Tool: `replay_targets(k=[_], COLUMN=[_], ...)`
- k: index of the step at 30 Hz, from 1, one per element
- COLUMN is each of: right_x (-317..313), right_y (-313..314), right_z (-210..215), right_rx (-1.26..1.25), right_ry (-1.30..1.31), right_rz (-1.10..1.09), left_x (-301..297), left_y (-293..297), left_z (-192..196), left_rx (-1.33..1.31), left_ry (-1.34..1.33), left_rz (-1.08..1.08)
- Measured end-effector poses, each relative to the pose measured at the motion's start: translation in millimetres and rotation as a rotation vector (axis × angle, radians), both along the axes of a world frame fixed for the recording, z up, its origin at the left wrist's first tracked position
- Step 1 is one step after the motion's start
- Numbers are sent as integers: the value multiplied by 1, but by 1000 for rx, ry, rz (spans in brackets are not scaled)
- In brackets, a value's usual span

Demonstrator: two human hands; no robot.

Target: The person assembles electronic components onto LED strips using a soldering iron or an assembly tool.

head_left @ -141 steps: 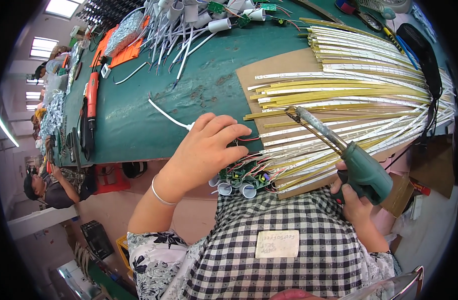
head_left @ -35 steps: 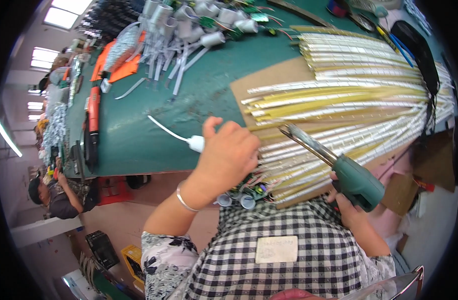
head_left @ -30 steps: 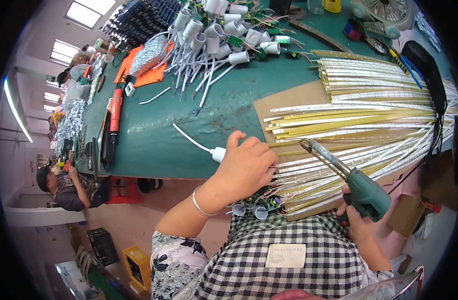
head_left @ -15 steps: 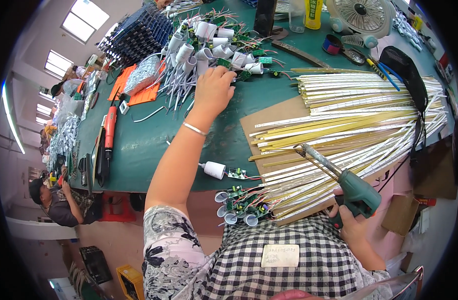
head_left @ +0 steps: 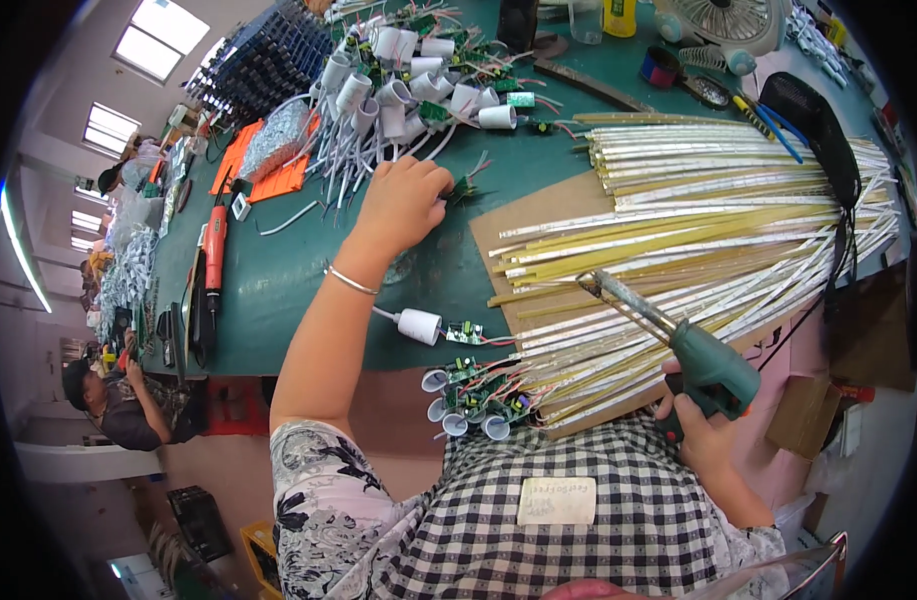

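Left grip [head_left: 403, 205] pinching circuit board [head_left: 465, 189], strips [head_left: 698, 220] beside

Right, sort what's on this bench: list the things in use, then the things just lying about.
In use:
left hand on a small green circuit board
right hand holding the green soldering gun
bundle of yellow-white strips
white caps with wired boards

Lying about:
orange electric screwdriver
small fan
orange tray
tape roll

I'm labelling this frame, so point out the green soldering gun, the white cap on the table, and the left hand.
green soldering gun [head_left: 713, 365], head view, its body.
white cap [head_left: 419, 325], head view, its side.
left hand [head_left: 403, 200], head view, its back.
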State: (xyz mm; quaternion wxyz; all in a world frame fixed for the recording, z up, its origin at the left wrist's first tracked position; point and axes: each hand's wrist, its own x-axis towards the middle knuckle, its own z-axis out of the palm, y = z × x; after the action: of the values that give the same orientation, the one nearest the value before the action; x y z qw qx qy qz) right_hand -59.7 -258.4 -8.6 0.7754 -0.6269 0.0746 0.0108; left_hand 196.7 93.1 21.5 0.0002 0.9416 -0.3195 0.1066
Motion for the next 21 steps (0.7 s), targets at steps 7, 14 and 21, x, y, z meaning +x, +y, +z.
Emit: replay_targets(k=[7, 14, 21], right_x=[-1, -7, -7], right_y=[3, 0, 1], right_z=[0, -2, -5], right_rx=[21, 37, 46], right_ry=[-28, -55, -38], right_rz=[-5, -16, 1], left_x=[-15, -10, -11], left_y=[-12, -30, -24], left_z=[12, 0, -9], left_rx=[-329, -720, -814], left_ry=[160, 508, 648], left_rz=[1, 171, 250])
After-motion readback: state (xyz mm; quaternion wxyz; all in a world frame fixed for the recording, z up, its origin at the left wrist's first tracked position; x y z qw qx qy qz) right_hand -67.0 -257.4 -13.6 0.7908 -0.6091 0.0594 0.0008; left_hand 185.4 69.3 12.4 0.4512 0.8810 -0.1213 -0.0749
